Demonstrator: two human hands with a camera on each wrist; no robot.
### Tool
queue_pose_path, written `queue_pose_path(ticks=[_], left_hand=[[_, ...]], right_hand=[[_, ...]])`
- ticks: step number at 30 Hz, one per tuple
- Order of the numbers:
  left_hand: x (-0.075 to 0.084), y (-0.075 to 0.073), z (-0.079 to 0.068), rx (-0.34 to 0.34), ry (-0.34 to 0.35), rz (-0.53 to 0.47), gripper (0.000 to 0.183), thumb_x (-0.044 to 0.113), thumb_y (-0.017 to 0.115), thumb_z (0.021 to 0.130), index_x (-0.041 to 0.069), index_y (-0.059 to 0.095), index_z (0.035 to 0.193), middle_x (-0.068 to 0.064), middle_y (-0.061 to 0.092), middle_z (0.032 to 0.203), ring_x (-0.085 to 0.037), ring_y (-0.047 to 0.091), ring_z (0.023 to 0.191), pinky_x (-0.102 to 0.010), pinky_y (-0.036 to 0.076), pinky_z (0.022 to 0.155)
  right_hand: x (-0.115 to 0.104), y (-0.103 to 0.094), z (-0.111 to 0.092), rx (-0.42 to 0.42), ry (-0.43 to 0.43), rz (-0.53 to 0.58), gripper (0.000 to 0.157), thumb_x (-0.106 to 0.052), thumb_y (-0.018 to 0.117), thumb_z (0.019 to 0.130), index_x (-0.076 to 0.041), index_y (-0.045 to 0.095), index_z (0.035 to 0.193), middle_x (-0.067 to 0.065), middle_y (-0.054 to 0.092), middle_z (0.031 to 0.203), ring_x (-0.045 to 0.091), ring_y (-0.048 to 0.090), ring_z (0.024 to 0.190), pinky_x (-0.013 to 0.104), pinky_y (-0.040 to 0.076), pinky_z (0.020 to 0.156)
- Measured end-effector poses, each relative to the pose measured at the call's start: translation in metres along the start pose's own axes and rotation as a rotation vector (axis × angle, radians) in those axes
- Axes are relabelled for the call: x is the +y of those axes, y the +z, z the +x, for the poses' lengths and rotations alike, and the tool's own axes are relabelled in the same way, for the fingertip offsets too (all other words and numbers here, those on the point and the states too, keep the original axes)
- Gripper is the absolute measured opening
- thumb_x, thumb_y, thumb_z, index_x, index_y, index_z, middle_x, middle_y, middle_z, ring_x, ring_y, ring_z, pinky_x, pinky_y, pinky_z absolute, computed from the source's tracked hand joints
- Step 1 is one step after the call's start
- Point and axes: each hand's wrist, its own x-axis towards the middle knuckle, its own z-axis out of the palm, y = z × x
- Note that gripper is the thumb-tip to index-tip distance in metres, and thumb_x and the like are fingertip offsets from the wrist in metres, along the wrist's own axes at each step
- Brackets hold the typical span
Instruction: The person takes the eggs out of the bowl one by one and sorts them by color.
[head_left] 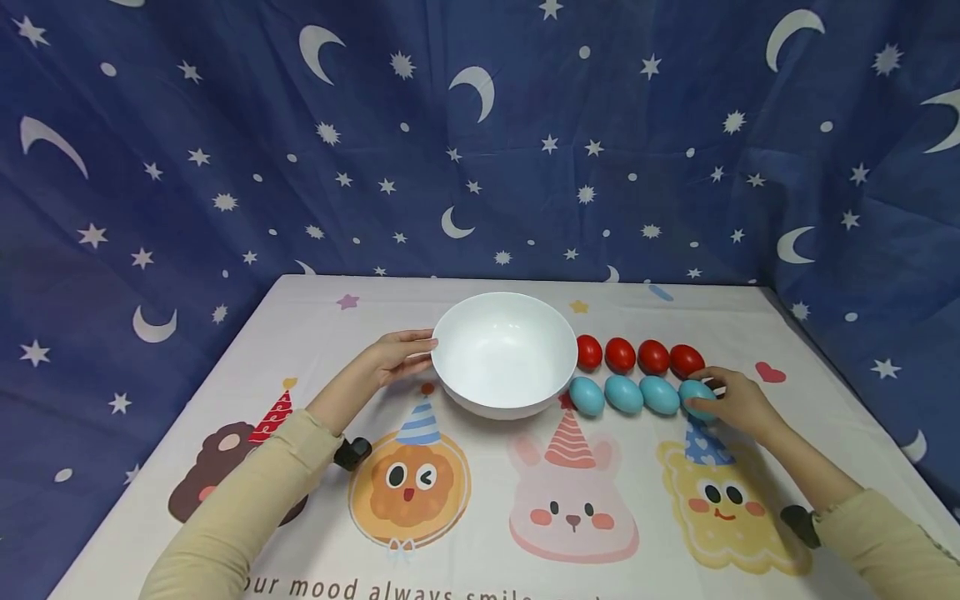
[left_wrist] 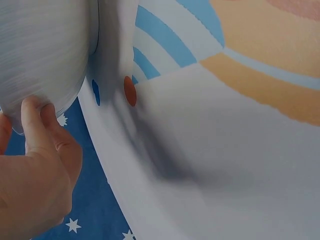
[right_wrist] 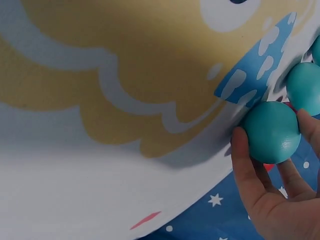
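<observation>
My left hand is at the left side of a white bowl, fingers extended and touching its outer wall near the rim. In the left wrist view, fingertips of the left hand meet the bowl's smooth curved outside. The bowl stands upright, and its visible inside is bare. My right hand pinches the rightmost blue egg between thumb and fingers. The right wrist view shows that egg between the fingertips of the right hand, beside another blue egg.
Several blue eggs form a row right of the bowl. Behind them lies a row of several red eggs. The white tablecloth has printed cartoon figures. A blue curtain with moons and stars hangs behind the table.
</observation>
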Motion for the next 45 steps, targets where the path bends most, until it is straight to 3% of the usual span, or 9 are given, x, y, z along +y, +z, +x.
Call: queue_pose_path(ticks=[10, 15, 24, 31, 39, 41, 45], left_hand=[[-0.002, 0.0, -0.003, 0.017, -0.008, -0.007, 0.051, 0.006, 0.055, 0.095, 0.004, 0.038, 0.143, -0.001, 0.058, 0.095, -0.006, 0.066, 0.07, -0.014, 0.059, 0.074], [-0.003, 0.001, -0.005, 0.028, 0.009, -0.005, 0.051, 0.007, 0.056, 0.094, 0.003, 0.038, 0.142, 0.001, 0.059, 0.091, -0.005, 0.066, 0.07, -0.014, 0.059, 0.074], [-0.003, 0.004, -0.005, 0.058, 0.034, 0.035, 0.051, 0.009, 0.057, 0.094, 0.003, 0.04, 0.142, -0.007, 0.056, 0.114, -0.004, 0.063, 0.072, -0.015, 0.059, 0.076], [-0.002, 0.005, -0.005, 0.066, 0.031, 0.04, 0.051, 0.009, 0.058, 0.093, 0.004, 0.041, 0.141, -0.003, 0.058, 0.102, -0.004, 0.064, 0.07, -0.015, 0.059, 0.074], [-0.005, 0.006, -0.009, 0.107, 0.078, 0.096, 0.046, 0.011, 0.057, 0.094, 0.003, 0.045, 0.138, -0.017, 0.05, 0.134, -0.003, 0.064, 0.074, -0.018, 0.059, 0.079], [-0.007, 0.007, -0.011, 0.121, 0.106, 0.109, 0.045, 0.013, 0.057, 0.095, 0.002, 0.046, 0.137, -0.018, 0.051, 0.133, -0.004, 0.064, 0.075, -0.019, 0.059, 0.08], [-0.011, 0.007, -0.015, 0.153, 0.14, 0.117, 0.041, 0.015, 0.058, 0.094, 0.002, 0.051, 0.133, -0.01, 0.061, 0.115, -0.004, 0.066, 0.074, -0.02, 0.06, 0.076]], right_hand=[[0.0, 0.002, 0.0, 0.016, 0.003, -0.008, 0.055, -0.024, 0.07, 0.084, 0.011, 0.049, 0.121, 0.035, 0.054, 0.111, 0.046, 0.054, 0.097, 0.056, 0.057, 0.082], [0.0, -0.001, 0.002, 0.014, 0.0, -0.005, 0.056, -0.025, 0.07, 0.084, 0.012, 0.05, 0.121, 0.034, 0.054, 0.112, 0.048, 0.056, 0.097, 0.051, 0.059, 0.078], [-0.001, -0.007, 0.002, 0.011, 0.007, 0.007, 0.053, -0.022, 0.071, 0.083, 0.012, 0.051, 0.118, 0.034, 0.055, 0.109, 0.047, 0.057, 0.095, 0.045, 0.062, 0.074], [-0.002, -0.01, 0.003, 0.04, -0.028, -0.004, 0.048, -0.022, 0.069, 0.085, 0.011, 0.053, 0.116, 0.033, 0.058, 0.106, 0.046, 0.058, 0.094, 0.049, 0.06, 0.076], [-0.003, -0.013, 0.003, 0.127, -0.1, 0.002, 0.038, -0.018, 0.065, 0.088, 0.01, 0.057, 0.112, 0.03, 0.061, 0.102, 0.043, 0.061, 0.089, 0.05, 0.06, 0.076], [-0.004, -0.014, 0.003, 0.144, -0.114, 0.003, 0.036, -0.017, 0.064, 0.089, 0.009, 0.057, 0.113, 0.03, 0.061, 0.103, 0.043, 0.061, 0.09, 0.049, 0.06, 0.075], [-0.007, -0.014, 0.003, 0.179, -0.145, 0.004, 0.034, -0.016, 0.063, 0.091, 0.008, 0.057, 0.114, 0.03, 0.06, 0.108, 0.043, 0.059, 0.093, 0.051, 0.06, 0.077]])
